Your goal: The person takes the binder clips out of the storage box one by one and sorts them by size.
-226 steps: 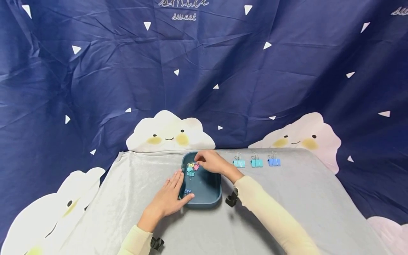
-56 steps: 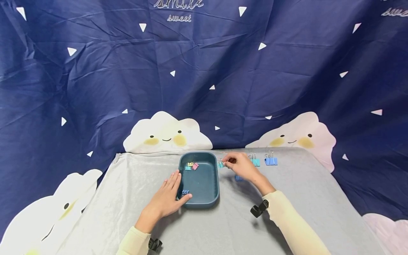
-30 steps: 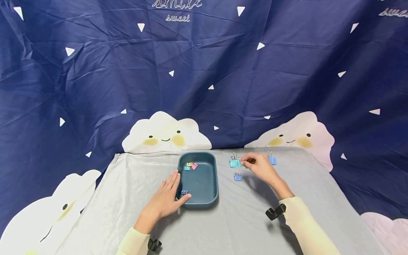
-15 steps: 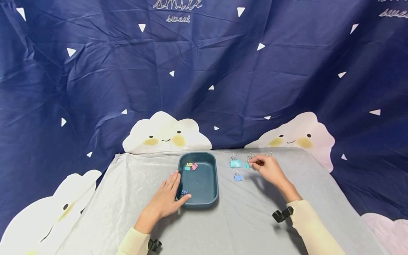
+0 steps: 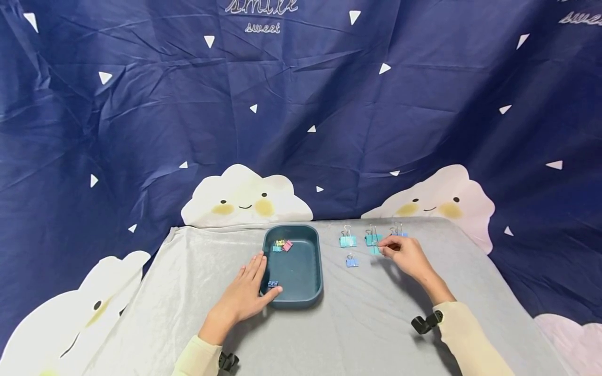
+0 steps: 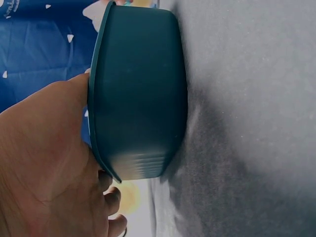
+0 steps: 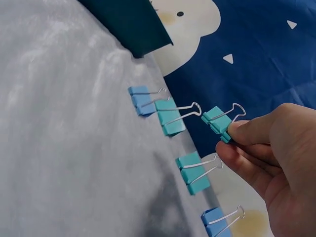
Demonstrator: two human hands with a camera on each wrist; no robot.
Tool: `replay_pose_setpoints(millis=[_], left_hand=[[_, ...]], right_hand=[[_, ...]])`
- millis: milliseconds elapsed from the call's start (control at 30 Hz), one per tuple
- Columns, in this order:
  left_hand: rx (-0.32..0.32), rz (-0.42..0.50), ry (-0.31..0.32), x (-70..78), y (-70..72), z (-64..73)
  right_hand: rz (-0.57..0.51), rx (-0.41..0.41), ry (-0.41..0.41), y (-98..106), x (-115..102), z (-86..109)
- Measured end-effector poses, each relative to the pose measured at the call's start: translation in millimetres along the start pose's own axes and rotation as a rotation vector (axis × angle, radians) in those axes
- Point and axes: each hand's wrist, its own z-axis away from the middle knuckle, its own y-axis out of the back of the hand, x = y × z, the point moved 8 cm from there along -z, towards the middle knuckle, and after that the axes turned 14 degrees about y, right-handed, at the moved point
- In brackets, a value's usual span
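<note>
My left hand [image 5: 242,292] rests on the left rim of a dark teal bin [image 5: 296,304], fingers straight, thumb over the near corner. My right hand [image 5: 406,258] pinches a small teal binder clip [image 7: 216,120] between thumb and fingers. In the head view, that clip overlaps the front of a larger teal binder clip [image 5: 371,238] standing on the cloth. To its left stands another large teal binder clip [image 5: 348,241], with a small blue binder clip [image 5: 351,261] in front of it. A large blue binder clip [image 5: 402,234] is partly hidden behind my right hand.
Inside the bin lie small clips: teal [image 5: 276,249], yellow [image 5: 280,243] and pink [image 5: 288,245] together at the far left, and blue [image 5: 273,284] near my left thumb. Grey cloth [image 5: 329,339] covers the table; a navy curtain [image 5: 301,156] hangs behind its far edge.
My right hand has left the bin and moved right, carrying the small teal clip past the first large teal clip. The small blue clip now stands on the cloth. My left hand stays put.
</note>
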Motion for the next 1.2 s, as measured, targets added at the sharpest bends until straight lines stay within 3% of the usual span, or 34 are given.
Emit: replay_pose_setpoints(millis=[400, 800, 1200], left_hand=[[-0.002, 0.002, 0.000, -0.3, 0.5, -0.7], [-0.002, 0.006, -0.006, 1.2, 1.6, -0.1], [0.005, 0.003, -0.010, 1.1, 1.8, -0.8]], right_hand=[[0.025, -0.010, -0.018, -4, 21, 12.3], [0.059, -0.036, -0.087, -16, 40, 23.5], [0.146, -0.056, -0.043, -21, 47, 24.6]])
